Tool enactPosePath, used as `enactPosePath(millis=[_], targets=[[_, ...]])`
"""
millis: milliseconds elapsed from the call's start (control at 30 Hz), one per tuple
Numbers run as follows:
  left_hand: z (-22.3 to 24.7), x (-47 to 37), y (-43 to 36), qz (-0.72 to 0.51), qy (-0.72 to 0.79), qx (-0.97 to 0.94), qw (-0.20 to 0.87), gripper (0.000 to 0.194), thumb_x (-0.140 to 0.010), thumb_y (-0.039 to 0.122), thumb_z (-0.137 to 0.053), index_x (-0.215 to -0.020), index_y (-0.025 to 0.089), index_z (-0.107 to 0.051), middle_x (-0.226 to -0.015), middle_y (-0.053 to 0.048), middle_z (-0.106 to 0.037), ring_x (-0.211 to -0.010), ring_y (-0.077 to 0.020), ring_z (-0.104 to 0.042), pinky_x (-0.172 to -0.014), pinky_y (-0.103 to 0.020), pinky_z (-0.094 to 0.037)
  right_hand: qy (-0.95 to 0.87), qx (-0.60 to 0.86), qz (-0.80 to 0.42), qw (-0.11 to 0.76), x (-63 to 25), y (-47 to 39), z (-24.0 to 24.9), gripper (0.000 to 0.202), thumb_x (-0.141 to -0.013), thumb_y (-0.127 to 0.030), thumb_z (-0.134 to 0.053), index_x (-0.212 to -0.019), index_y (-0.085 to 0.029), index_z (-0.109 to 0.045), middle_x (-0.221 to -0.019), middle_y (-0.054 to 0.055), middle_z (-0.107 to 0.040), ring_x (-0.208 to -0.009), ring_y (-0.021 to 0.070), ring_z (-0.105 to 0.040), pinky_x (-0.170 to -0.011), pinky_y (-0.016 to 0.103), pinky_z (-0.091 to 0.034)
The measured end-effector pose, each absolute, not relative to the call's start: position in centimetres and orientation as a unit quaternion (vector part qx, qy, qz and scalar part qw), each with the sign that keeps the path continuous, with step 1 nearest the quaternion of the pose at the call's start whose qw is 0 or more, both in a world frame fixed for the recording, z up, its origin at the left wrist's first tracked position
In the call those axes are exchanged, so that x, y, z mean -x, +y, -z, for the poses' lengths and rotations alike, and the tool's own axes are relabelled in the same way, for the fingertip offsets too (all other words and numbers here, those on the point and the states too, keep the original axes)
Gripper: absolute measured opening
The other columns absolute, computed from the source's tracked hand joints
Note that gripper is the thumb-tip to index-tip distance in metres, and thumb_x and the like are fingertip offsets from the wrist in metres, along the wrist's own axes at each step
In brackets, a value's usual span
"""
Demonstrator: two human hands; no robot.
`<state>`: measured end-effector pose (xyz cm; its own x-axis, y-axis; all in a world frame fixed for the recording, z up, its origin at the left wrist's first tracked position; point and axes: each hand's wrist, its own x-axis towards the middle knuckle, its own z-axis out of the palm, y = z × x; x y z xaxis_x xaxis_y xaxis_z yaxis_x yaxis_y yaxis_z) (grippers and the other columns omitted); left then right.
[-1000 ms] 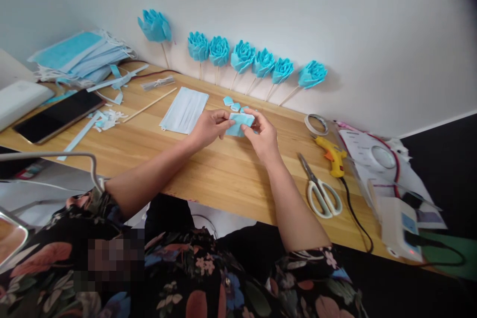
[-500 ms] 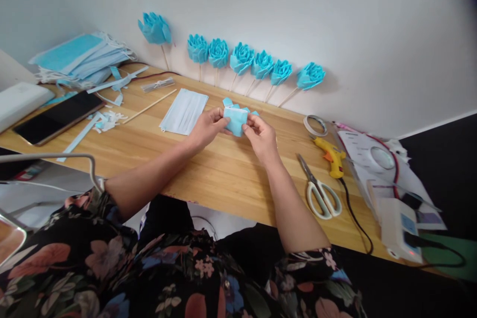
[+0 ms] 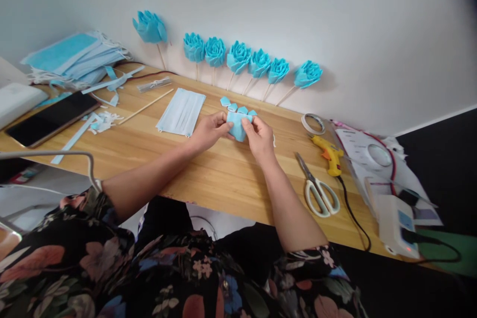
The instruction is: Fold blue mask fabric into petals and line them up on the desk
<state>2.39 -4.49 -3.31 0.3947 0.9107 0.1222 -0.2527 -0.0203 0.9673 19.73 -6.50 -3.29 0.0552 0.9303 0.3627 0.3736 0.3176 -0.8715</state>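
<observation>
A small light-blue fabric piece (image 3: 237, 128) is held up above the wooden table between both hands. My left hand (image 3: 211, 131) pinches its left side, with the thumb on the front. On the right, my right hand (image 3: 259, 138) grips it, thumb pressed near its upper part. Just behind lie several small folded blue pieces (image 3: 242, 110) in a row; the fabric and fingers partly hide them. A flat pleated mask (image 3: 181, 112) rests to the left of my hands, and a thin wooden stick (image 3: 146, 107) lies beyond it.
Several blue flowers on sticks (image 3: 238, 57) lean against the wall. White-handled scissors (image 3: 318, 194), a yellow glue gun (image 3: 330, 155) and a tape roll (image 3: 313, 123) lie right. At left are a mask pile (image 3: 74, 57), a phone (image 3: 52, 118) and scraps (image 3: 104, 121).
The fabric piece has moved slightly right and down, showing more of the folded pieces behind. My right thumb has shifted up onto its front. The whole view has moved a little.
</observation>
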Motion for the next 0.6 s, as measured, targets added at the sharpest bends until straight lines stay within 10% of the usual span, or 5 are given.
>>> enactPosePath(millis=[600], targets=[[3.2,-3.0,-5.0,-0.457,0.260,-0.409,0.746,0.017,-0.087,0.023,-0.077,-0.085,0.013,-0.063,-0.081,-0.002,-0.069,-0.072,-0.0111,-0.067,-0.069,-0.025,-0.059,-0.613,0.582,-0.084,0.527,-18.1,-7.5,3.0,0.043,-0.099,-0.054,-0.046,-0.068,-0.024,-0.044,-0.058,-0.004,-0.044,-0.056,0.0130,-0.040,-0.058,0.028,-0.030]])
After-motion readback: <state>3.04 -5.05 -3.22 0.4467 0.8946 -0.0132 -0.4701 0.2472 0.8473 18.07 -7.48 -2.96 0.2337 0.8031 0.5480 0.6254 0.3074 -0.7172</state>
